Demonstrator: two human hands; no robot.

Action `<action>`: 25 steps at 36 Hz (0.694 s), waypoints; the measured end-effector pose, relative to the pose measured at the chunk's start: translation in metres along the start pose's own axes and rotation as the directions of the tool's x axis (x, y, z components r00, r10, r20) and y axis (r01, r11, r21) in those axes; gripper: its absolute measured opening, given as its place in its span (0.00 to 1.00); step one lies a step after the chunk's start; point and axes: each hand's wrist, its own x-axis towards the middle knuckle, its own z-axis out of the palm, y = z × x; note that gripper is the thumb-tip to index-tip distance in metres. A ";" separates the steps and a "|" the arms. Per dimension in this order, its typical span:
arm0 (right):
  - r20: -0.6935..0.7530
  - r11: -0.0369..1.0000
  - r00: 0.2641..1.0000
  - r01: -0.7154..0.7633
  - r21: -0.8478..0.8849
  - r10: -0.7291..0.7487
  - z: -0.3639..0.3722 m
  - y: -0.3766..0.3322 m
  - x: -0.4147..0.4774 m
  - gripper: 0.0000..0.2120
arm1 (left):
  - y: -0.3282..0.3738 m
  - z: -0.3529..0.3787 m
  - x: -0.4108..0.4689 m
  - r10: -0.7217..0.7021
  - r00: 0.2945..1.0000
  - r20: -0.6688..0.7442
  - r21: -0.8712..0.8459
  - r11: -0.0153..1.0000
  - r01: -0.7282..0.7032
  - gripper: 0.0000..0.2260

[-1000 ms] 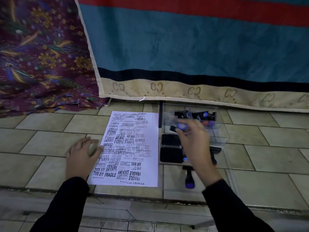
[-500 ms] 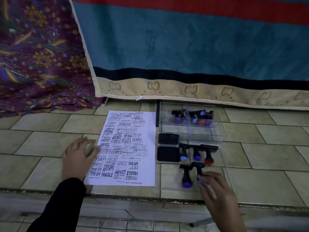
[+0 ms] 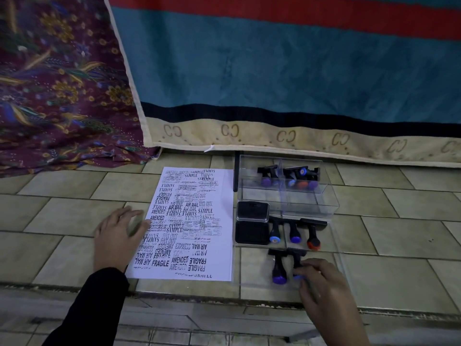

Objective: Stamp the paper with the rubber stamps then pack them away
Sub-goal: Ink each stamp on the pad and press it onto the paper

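Head view: right hand (image 3: 324, 283) at five o'clock, fingers (image 3: 303, 270) curled onto the blue knob end of one rubber stamp (image 3: 296, 260), seemingly pinching it, though contact hard to confirm. Stamp lying flat inside a clear lid (image 3: 249, 270), long axis running twelve to six, base toward twelve, knob toward the hand. Twin stamp (image 3: 278, 267) just beside it at nine o'clock. Clear box (image 3: 321, 203) with packed stamps at twelve from the hand. Left hand (image 3: 119, 236) at eight o'clock, fingers spread flat, touching the edge of the fully stamped paper (image 3: 192, 221). Right hand clearly nearer; likely next a lift toward twelve.
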 end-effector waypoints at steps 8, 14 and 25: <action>-0.077 0.987 0.995 -0.057 0.149 0.069 -0.012 -0.022 0.074 0.08 | 0.004 -0.002 0.000 0.002 1.000 0.000 -0.003 1.000 -0.002 0.21; 0.064 0.992 0.993 -0.106 0.075 0.101 0.020 -0.022 0.184 0.10 | 0.003 -0.002 -0.001 0.004 1.000 0.002 0.002 1.000 -0.004 0.21; 0.209 0.905 0.899 -0.323 -0.277 0.385 0.060 -0.019 0.259 0.10 | 0.006 -0.004 0.000 -0.009 1.000 -0.003 -0.003 1.000 0.009 0.21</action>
